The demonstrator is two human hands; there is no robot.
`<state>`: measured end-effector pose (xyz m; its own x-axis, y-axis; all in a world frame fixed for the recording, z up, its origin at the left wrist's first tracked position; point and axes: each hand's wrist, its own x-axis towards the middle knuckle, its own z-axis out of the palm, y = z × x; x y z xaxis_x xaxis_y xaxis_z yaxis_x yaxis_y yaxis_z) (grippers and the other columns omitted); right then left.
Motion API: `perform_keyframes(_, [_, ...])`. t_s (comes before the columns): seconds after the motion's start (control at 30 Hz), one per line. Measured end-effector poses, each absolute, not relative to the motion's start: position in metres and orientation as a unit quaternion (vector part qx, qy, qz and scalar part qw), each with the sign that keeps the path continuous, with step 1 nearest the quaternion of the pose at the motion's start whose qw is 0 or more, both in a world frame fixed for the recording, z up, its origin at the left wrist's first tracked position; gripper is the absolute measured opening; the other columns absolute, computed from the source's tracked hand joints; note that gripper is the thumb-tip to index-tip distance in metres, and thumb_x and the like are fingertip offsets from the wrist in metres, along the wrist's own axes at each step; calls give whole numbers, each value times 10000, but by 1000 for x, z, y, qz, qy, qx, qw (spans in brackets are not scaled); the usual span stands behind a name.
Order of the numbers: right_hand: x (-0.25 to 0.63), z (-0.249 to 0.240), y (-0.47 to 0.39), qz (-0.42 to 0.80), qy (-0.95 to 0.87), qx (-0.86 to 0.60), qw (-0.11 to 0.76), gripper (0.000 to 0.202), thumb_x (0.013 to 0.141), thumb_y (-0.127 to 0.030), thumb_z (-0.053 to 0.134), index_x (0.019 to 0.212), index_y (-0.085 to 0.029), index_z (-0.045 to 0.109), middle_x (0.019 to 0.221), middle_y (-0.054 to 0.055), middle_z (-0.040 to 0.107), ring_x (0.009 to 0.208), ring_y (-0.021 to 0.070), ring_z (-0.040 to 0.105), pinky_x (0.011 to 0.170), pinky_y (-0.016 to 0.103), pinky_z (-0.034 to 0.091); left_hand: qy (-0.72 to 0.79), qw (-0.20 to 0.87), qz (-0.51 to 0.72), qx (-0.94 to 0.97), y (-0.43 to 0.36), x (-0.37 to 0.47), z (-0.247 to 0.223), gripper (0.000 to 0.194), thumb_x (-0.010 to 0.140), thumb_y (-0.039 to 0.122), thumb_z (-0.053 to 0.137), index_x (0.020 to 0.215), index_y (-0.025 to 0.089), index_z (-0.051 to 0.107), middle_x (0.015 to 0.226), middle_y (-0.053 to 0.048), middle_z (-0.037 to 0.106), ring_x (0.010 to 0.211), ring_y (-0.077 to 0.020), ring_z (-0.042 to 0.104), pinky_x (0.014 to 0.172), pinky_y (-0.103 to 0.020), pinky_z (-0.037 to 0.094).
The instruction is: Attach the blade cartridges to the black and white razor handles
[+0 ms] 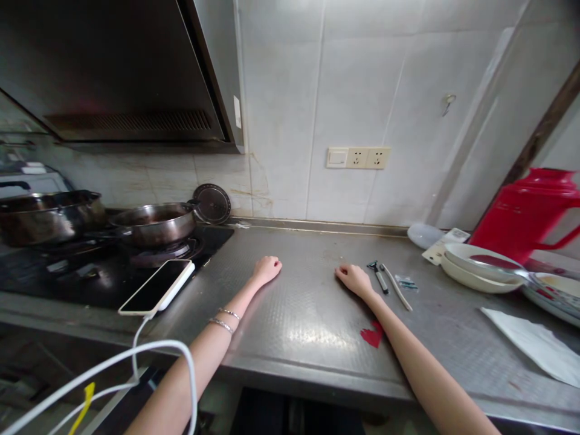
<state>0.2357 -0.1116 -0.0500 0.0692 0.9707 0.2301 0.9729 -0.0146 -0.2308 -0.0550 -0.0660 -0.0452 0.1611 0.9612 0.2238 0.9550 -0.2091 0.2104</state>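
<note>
My left hand (267, 269) rests on the steel countertop (312, 326) in a loose fist, with nothing visible in it. Two thin bracelets (222, 324) circle that wrist. My right hand (353, 279) is also curled closed on the counter, a gap apart from the left. Just right of it lie a razor (379, 278), a slim white curved stick (396, 287) and a small clear packet (406, 283) with dark strips. A torn-looking red piece (371, 334) lies beside my right forearm, which partly covers it.
At left, a phone (156, 287) with a white cable (136, 347) lies by the stove's edge. A metal pan (158, 223) and a pot (54, 211) stand on the stove. Right are stacked bowls (480, 275), a red jug (521, 214) and a white tissue (532, 344).
</note>
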Motion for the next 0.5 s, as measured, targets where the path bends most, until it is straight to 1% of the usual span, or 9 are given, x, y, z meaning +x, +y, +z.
perform_keyframes(0.3, [236, -50, -112, 3, -681, -713, 168, 362, 827, -400, 384, 719, -181, 651, 754, 68, 662, 694, 150, 571, 501, 211, 243, 628, 14, 156, 763, -70, -54, -40, 311, 833, 313, 376, 804, 202, 666, 877, -78, 681, 822, -190, 609, 651, -249, 379])
perform_keyframes(0.5, [236, -45, -112, 11, -683, -708, 179, 394, 828, -412, 375, 699, -158, 647, 709, 55, 651, 678, 144, 569, 502, 204, 258, 627, 14, 159, 762, -72, -53, -38, 309, 831, 316, 380, 782, 195, 660, 851, -79, 682, 803, -191, 610, 628, -245, 372])
